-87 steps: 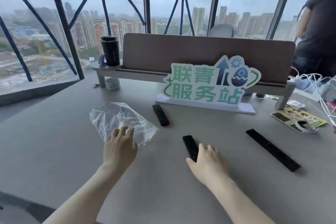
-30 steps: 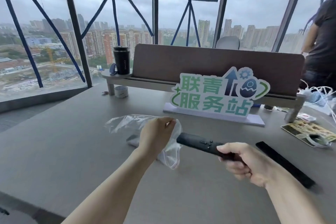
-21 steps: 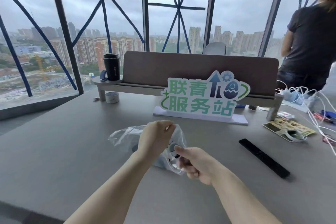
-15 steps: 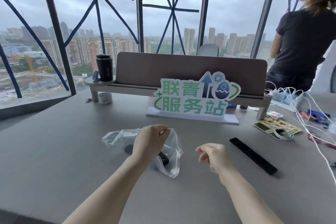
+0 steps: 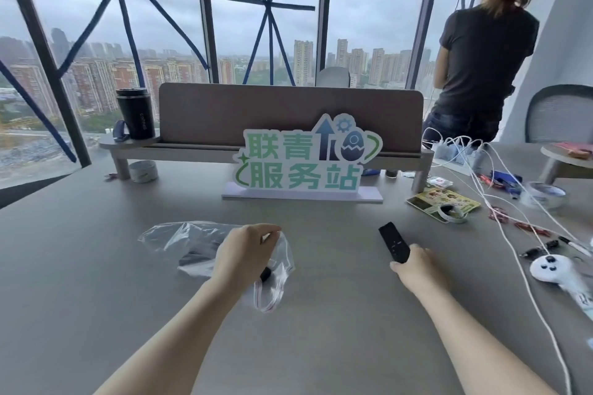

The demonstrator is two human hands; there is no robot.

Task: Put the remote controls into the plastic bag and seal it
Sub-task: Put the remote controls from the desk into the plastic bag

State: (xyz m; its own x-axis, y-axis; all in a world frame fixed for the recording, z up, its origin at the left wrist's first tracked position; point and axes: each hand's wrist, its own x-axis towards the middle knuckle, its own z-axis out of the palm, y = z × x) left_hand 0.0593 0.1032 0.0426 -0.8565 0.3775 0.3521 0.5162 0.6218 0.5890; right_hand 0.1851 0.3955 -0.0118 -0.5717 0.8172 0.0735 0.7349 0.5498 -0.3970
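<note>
A clear plastic bag (image 5: 173,239) lies on the grey table (image 5: 96,266), left of centre. My left hand (image 5: 245,253) pinches its open, red-lined mouth and holds it up. Dark remote shapes show through the plastic (image 5: 200,252), and one black end (image 5: 265,273) pokes out near the mouth under my hand. A long black remote (image 5: 392,242) sits to the right, pointing away from me. My right hand (image 5: 417,269) closes over its near end, hiding that part.
A green-and-white sign (image 5: 305,160) stands behind on the table before a brown shelf with a black tumbler (image 5: 134,114). White cables (image 5: 513,218), a white controller (image 5: 550,269), tape rolls and packets clutter the right side. A person (image 5: 481,58) stands at the back right.
My right hand let go of a remote inside the bag, drew out, moved right and took hold of the long black remote. My left hand kept hold of the bag's mouth.
</note>
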